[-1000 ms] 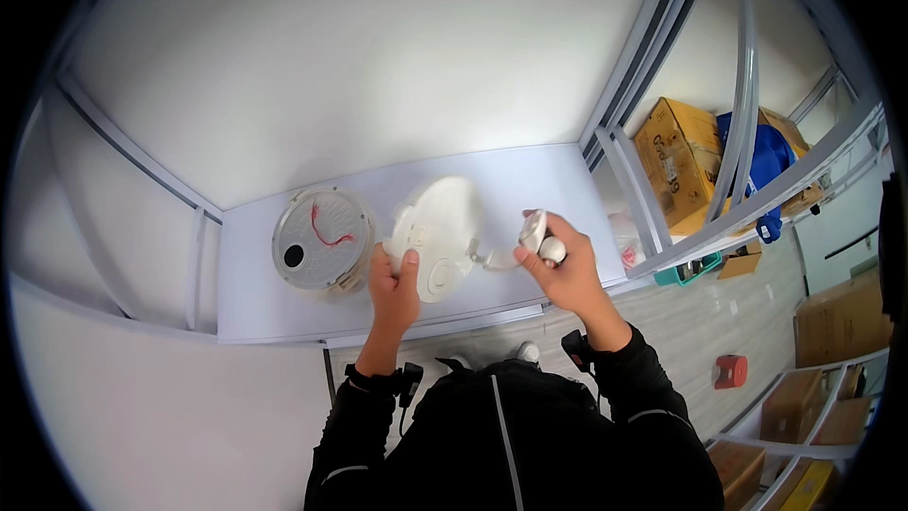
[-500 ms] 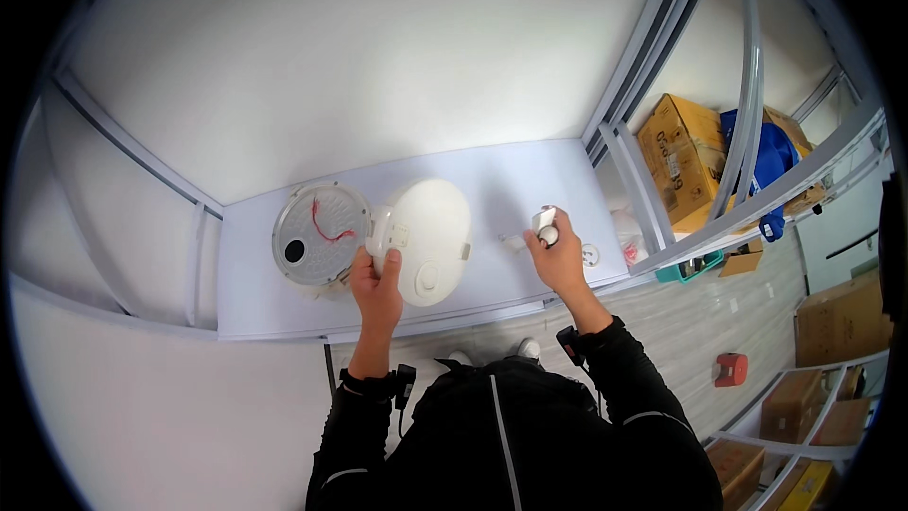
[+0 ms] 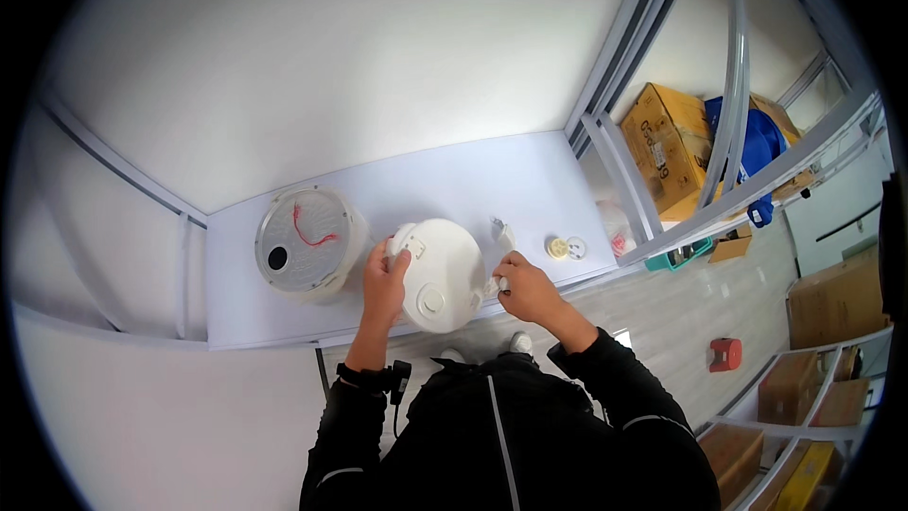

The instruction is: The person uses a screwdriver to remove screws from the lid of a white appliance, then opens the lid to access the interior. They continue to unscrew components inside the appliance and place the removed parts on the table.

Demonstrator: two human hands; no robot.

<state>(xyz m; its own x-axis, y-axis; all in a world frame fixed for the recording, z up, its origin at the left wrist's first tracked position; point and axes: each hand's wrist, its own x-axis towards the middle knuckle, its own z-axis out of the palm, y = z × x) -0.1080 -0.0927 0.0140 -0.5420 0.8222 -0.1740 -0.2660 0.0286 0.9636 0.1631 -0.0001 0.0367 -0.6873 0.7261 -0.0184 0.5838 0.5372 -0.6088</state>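
Note:
My left hand [image 3: 381, 286] grips the left edge of a round white plastic appliance lid [image 3: 446, 260], thumb on top. The lid is held tilted over the table's front edge, its small round recessed part toward me. At the lid's right edge, my right hand [image 3: 532, 291] is closed on a small white plastic piece [image 3: 496, 287]; the fingers partly hide it, and I cannot tell whether it is attached to the lid. Left of the lid stands a white round appliance body [image 3: 345, 260] with a grey metal face, a black round spot and a red wire [image 3: 312, 232].
A small white part [image 3: 506, 234], a cream round piece [image 3: 558, 248] and a clear disc [image 3: 577, 247] lie on the white table [image 3: 416, 175]. Grey frame posts and a cardboard box [image 3: 667, 147] stand at the right. A red stool [image 3: 725, 355] is on the floor.
My right hand has moved left and nearer to me, reaching the lid's edge. The cream round piece now lies on the table. The lid has come nearer to me.

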